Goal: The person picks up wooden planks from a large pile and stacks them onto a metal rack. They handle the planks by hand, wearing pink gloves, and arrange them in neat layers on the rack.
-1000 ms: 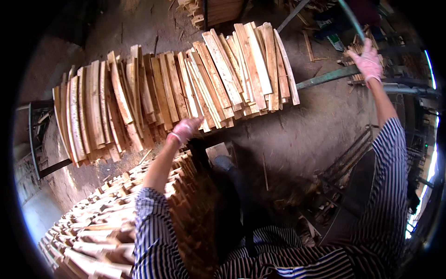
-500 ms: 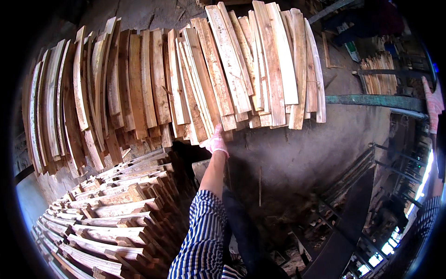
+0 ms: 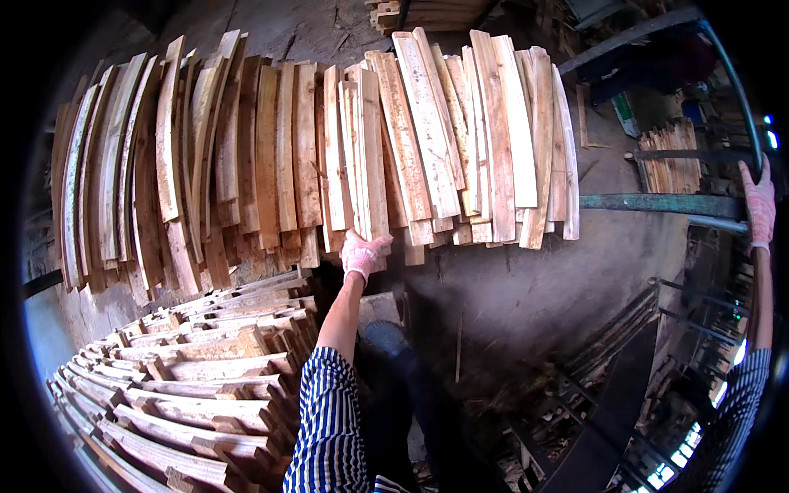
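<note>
My left hand [image 3: 363, 253], in a pale pink work glove, is closed around the near ends of a few wooden slats [image 3: 371, 156] in the middle of a long row. These slats stand nearly straight and close together. More rough wooden slats [image 3: 427, 123] lie side by side on both sides of them, some on top of others. At the far right, my gloved right hand [image 3: 760, 205] grips the end of a curved teal metal bar [image 3: 731, 70]. Part of its fingers is hard to see near the dark rim.
Stacked slats with spacer blocks [image 3: 205, 394] fill the lower left. A green metal beam [image 3: 657, 203] runs rightward from the row. A smaller bundle of slats [image 3: 670, 160] lies at the right, near a person in dark clothes [image 3: 657, 66]. My shoe [image 3: 385, 337] shows below.
My left hand has shifted left, and the slats at it have swung upright and closer together. My right hand and the teal bar show more fully as the view has shifted.
</note>
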A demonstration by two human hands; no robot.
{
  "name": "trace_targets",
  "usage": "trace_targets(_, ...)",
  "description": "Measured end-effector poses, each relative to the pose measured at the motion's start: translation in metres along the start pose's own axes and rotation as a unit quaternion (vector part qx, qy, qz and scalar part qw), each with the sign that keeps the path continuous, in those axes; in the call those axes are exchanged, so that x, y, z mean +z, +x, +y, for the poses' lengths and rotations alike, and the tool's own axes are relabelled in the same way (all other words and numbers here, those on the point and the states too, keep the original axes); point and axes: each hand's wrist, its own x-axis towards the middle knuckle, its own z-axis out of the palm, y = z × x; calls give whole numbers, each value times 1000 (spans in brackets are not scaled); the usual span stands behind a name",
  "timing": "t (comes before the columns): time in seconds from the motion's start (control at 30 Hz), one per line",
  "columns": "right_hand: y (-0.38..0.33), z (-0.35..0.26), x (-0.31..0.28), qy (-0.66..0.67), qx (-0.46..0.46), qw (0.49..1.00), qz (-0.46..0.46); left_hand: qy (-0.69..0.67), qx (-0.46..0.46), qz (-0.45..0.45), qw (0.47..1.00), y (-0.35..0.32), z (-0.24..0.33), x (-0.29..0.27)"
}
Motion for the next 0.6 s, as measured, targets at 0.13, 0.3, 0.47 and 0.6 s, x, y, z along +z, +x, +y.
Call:
trace_targets(0.13,9,12,-10,0,-4,1000,22,-41,-4,-12,999,2,15,16)
trace_targets(0.3,-8,-30,-18,97,-8,993,-61,-314,-5,-165,935,-24,-15,-11)
trace_targets(0.47,-54,-78,-96,119,-143,982,-14,-460,-73,-293,835,-165,4,-53)
trace_targets(0.6,-226,-178,-138,334,-284,880,-182,-465,-141,-256,836,-275,52,-84)
